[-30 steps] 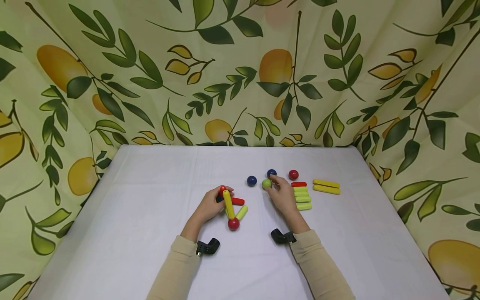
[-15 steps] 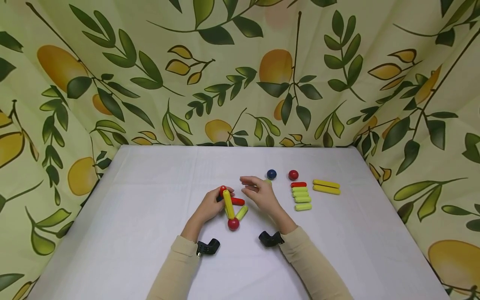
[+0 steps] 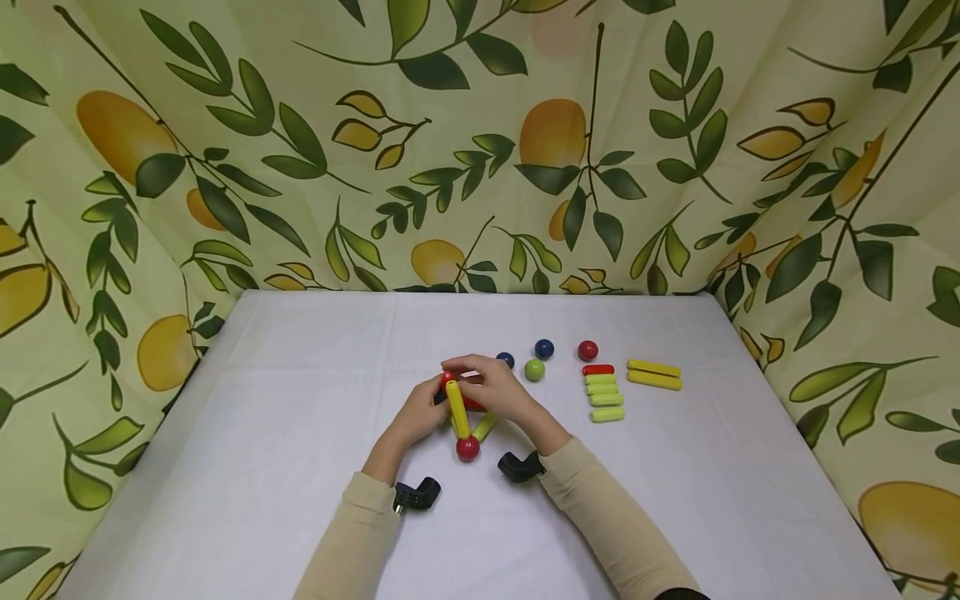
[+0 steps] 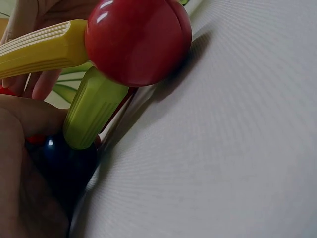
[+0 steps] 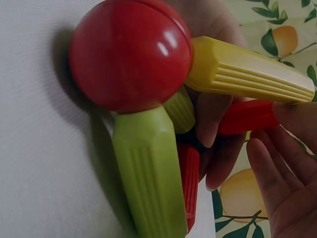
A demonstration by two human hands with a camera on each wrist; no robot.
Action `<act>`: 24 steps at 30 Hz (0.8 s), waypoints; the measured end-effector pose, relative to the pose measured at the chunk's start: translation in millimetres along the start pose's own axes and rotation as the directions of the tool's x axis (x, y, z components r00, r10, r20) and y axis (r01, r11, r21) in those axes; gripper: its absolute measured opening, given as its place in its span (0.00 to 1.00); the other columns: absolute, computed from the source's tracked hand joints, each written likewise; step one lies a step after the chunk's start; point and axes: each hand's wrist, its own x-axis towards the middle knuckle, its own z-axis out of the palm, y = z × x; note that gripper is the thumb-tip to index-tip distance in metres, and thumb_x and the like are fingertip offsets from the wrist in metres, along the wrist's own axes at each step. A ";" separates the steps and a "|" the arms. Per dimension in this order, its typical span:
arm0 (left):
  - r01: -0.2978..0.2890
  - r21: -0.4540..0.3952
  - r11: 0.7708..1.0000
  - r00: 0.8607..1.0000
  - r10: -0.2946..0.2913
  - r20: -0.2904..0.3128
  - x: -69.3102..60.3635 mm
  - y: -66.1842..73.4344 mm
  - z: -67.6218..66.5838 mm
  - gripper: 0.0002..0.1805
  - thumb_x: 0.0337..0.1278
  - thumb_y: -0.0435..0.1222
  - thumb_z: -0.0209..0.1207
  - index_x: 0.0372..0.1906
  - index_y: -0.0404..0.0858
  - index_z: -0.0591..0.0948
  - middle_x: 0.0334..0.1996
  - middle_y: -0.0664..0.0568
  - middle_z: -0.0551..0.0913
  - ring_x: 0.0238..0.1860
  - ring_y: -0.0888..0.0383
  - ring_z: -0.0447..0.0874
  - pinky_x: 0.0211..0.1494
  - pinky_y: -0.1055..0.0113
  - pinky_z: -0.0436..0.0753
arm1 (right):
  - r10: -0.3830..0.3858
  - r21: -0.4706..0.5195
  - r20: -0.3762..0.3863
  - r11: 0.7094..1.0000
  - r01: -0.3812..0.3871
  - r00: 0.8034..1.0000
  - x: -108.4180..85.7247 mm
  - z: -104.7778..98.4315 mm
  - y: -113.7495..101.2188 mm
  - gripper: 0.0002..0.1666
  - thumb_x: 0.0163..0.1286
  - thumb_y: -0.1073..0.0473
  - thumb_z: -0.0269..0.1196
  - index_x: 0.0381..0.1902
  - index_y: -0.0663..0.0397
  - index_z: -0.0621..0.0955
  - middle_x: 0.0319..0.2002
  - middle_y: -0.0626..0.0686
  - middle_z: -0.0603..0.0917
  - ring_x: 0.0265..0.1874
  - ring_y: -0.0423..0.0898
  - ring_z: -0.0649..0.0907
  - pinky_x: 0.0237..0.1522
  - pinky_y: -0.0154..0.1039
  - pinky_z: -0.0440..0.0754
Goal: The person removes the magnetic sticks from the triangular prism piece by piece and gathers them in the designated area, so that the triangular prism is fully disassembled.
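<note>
"Where does the frame of rods and balls stand?"

"On the table, between the two hands. Its near corner is a glossy red ball; a yellow rod slants up and away from that, and a light-green rod runs off lower down."

"And the hands?"

"The left hand grips a dark blue ball at the base. The right hand has its thumb and fingers about the raised ends of the yellow rod and a rising red rod. Whether it pinches either one or only touches them, the views do not settle."

"How is it likely to handle?"

"The pieces look like hard, smooth plastic: stiff, light in the rods, perhaps weightier in the balls, and not fragile. The weak points are probably the joints, where a rod end simply meets a round surface and could swivel or slip off."

"So where is the best hold?"

"On the blue ball, low down, to keep the base steady, with a light pinch near the rods' upper ends. The grooves along the yellow rod should give the fingertips some bite; the shiny balls may slide more easily."
</note>
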 end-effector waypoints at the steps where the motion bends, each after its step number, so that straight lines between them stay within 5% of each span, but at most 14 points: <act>1: 0.000 0.001 1.000 1.000 0.000 -0.001 0.1 -0.2 -0.2 0.21 0.56 0.32 0.54 0.56 0.34 0.76 0.51 0.44 0.81 0.53 0.49 0.77 0.66 0.48 0.69 | -0.003 -0.001 0.003 1.000 0.003 1.000 0.4 0.3 -0.4 0.19 0.67 0.65 0.57 0.56 0.57 0.79 0.54 0.54 0.81 0.54 0.50 0.80 0.53 0.38 0.81; 7: 0.011 -0.001 1.000 1.000 -0.011 -0.005 0.7 -0.8 -0.7 0.20 0.55 0.32 0.54 0.55 0.33 0.76 0.50 0.44 0.82 0.50 0.50 0.77 0.65 0.48 0.70 | -0.017 -0.022 -0.022 1.000 0.016 1.000 2.5 3.9 0.6 0.16 0.67 0.64 0.59 0.52 0.54 0.81 0.52 0.53 0.83 0.52 0.49 0.81 0.50 0.37 0.82; 13: -0.015 -0.003 1.000 1.000 0.015 -0.001 0.6 -0.7 -0.5 0.23 0.56 0.31 0.54 0.59 0.34 0.75 0.55 0.43 0.80 0.58 0.48 0.76 0.67 0.48 0.68 | -0.022 -0.017 -0.104 1.000 0.020 0.994 2.3 9.0 4.9 0.13 0.64 0.66 0.59 0.47 0.56 0.83 0.47 0.54 0.84 0.49 0.49 0.82 0.47 0.36 0.83; 21: -0.014 -0.006 1.000 1.000 0.014 0.013 0.8 -0.9 -0.8 0.20 0.58 0.32 0.54 0.57 0.39 0.77 0.54 0.47 0.81 0.58 0.49 0.75 0.66 0.48 0.69 | 0.040 0.116 -0.217 0.993 -0.015 0.975 -7.4 12.2 7.9 0.12 0.63 0.66 0.63 0.45 0.59 0.81 0.45 0.57 0.83 0.47 0.51 0.83 0.44 0.33 0.83; 24: -0.001 -0.007 1.000 1.000 0.001 0.020 1.4 -1.7 0.5 0.18 0.59 0.33 0.55 0.55 0.41 0.78 0.51 0.49 0.82 0.55 0.51 0.77 0.66 0.48 0.70 | 0.113 0.252 -0.208 0.966 -0.059 0.971 -14.5 5.8 -4.8 0.13 0.64 0.66 0.62 0.47 0.63 0.79 0.46 0.60 0.82 0.48 0.53 0.83 0.45 0.34 0.83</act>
